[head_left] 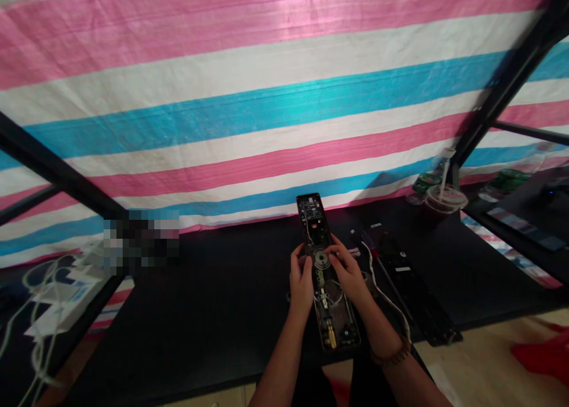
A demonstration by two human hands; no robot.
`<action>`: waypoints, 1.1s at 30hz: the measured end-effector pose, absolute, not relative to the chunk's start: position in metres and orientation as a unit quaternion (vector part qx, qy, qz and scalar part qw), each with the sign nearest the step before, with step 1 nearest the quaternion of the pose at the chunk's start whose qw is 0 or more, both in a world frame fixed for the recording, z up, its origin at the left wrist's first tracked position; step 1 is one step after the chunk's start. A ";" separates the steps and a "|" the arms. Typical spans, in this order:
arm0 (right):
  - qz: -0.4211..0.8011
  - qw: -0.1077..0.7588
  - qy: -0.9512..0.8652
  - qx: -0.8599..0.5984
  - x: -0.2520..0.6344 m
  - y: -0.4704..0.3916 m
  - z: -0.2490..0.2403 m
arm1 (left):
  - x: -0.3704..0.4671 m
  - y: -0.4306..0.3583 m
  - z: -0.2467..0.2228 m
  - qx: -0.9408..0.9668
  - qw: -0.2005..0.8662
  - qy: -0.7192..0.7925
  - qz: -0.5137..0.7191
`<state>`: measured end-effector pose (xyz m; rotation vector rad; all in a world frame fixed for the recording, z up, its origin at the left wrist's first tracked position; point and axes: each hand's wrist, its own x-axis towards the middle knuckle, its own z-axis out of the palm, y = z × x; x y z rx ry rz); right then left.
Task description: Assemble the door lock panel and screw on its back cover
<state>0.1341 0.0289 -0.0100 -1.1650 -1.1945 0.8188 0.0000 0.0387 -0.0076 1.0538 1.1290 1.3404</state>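
casing (331, 276), long, narrow and open-faced, lies lengthwise between the two hands at the near middle of the table (200, 318); whether it rests there or is lifted a little, i cannot tell. it should handle as stiff and fairly heavy for its width, perhaps slippery along its smooth sides, while the board (310, 207) at its far end and the thin wires inside look fragile. the safest hold would be on both long side walls, near the middle, clear of the wires. the left hand (302, 282) is closed on the left wall, thumb at the rim and fingers outside. the right hand (351, 273) leans over the right wall, thumb and forefinger bent close together at the round part (320, 259); whether they pinch it, i cannot tell. counted: one casing, one board, one round part and one brass part (331, 336) at the near end; to the right, one tool (372, 248), one pale cable (380, 285) and one long black panel (418, 294); far right, one cup (446, 201) and two bottles (422, 185)
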 end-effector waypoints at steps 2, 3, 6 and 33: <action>0.364 0.600 -0.500 -0.508 0.134 0.029 -0.009 | 0.000 0.039 -0.007 0.439 0.519 0.473 0.560; 0.366 0.600 -0.496 -0.509 0.134 0.029 -0.009 | 0.000 0.039 -0.007 0.439 0.518 0.474 0.560; 0.361 0.601 -0.500 -0.509 0.134 0.029 -0.010 | 0.000 0.038 -0.006 0.441 0.514 0.479 0.558; 0.127 0.473 -0.674 -0.554 0.132 0.082 0.015 | 0.001 0.041 -0.013 0.446 0.496 0.476 0.573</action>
